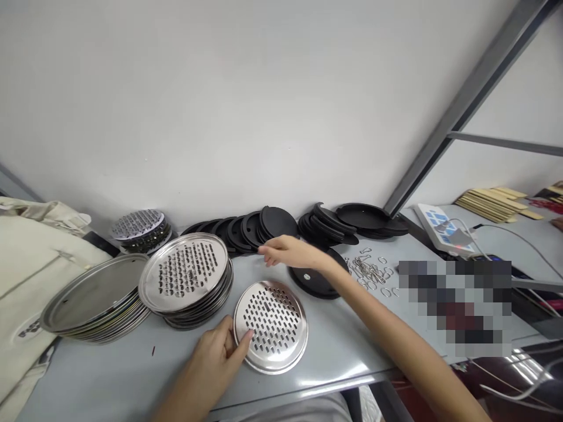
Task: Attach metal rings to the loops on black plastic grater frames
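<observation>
My left hand (222, 346) grips the left rim of a round metal grater plate (271, 328), thumb on top. The plate has rows of slots and lies at the front of the table. My right hand (285, 251) is stretched out beyond it, fingers loosely extended with nothing visible in them. Close to that hand are a row of leaning black discs (278, 224) and a flat black disc (313, 281), partly covered by my right forearm. Left of the plate stands a stack of similar slotted metal plates (183, 272).
At the left are a stack of large plain metal discs (99, 293), a pile of spiky grater discs (138, 225) and a cream cloth bag (30, 269). Metal rings and clips (372, 271) lie to the right, near stacked black trays (363, 217). A grey post (440, 135) rises there.
</observation>
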`<action>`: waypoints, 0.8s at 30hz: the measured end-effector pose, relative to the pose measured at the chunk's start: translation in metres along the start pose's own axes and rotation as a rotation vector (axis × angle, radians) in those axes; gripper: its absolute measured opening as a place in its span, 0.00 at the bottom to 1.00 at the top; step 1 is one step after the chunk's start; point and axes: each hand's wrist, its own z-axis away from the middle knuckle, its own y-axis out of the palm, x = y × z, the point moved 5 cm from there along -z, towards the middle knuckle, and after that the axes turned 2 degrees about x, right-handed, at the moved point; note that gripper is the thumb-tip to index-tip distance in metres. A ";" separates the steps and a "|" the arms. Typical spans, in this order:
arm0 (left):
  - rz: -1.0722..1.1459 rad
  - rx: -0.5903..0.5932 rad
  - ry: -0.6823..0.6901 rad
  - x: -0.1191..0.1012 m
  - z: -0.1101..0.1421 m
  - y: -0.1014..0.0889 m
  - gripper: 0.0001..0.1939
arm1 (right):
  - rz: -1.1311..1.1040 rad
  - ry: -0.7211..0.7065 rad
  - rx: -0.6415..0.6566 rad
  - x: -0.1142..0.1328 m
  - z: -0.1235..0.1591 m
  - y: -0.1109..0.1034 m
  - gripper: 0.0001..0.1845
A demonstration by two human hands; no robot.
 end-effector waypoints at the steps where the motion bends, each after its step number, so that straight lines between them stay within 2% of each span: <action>1: -0.047 -0.026 0.012 -0.001 0.000 -0.001 0.18 | 0.039 -0.017 -0.047 -0.001 0.011 -0.017 0.17; 3: -0.119 -0.054 0.014 -0.003 0.000 0.000 0.18 | 0.117 -0.032 -0.181 -0.008 0.034 -0.054 0.17; 7: -0.204 -0.096 -0.014 -0.004 0.002 0.001 0.17 | 0.318 0.020 -0.569 -0.035 0.074 -0.126 0.15; 10: -0.323 -0.215 -0.046 -0.003 0.007 -0.006 0.15 | 0.432 0.067 -0.704 -0.059 0.091 -0.159 0.12; 12: -0.432 -0.301 -0.004 -0.007 0.012 -0.011 0.14 | 0.462 0.078 -0.674 -0.073 0.092 -0.167 0.12; 13: -0.469 -0.328 0.066 -0.012 0.015 -0.012 0.13 | 0.465 0.078 -0.641 -0.078 0.091 -0.168 0.12; 15: -0.497 -0.321 0.310 -0.029 0.020 -0.008 0.14 | 0.469 0.079 -0.599 -0.087 0.086 -0.167 0.13; 17: -0.539 -0.213 0.580 -0.045 0.025 0.003 0.21 | 0.476 0.084 -0.591 -0.093 0.081 -0.167 0.13; 19: -0.609 -0.038 0.732 -0.053 0.026 0.018 0.28 | 0.481 0.084 -0.587 -0.095 0.075 -0.167 0.13; 21: -0.638 0.076 0.759 -0.052 0.023 0.029 0.31 | 0.475 0.075 -0.567 -0.093 0.070 -0.169 0.12; 24: -0.624 0.147 0.738 -0.045 0.016 0.040 0.33 | 0.449 0.053 -0.521 -0.082 0.066 -0.172 0.12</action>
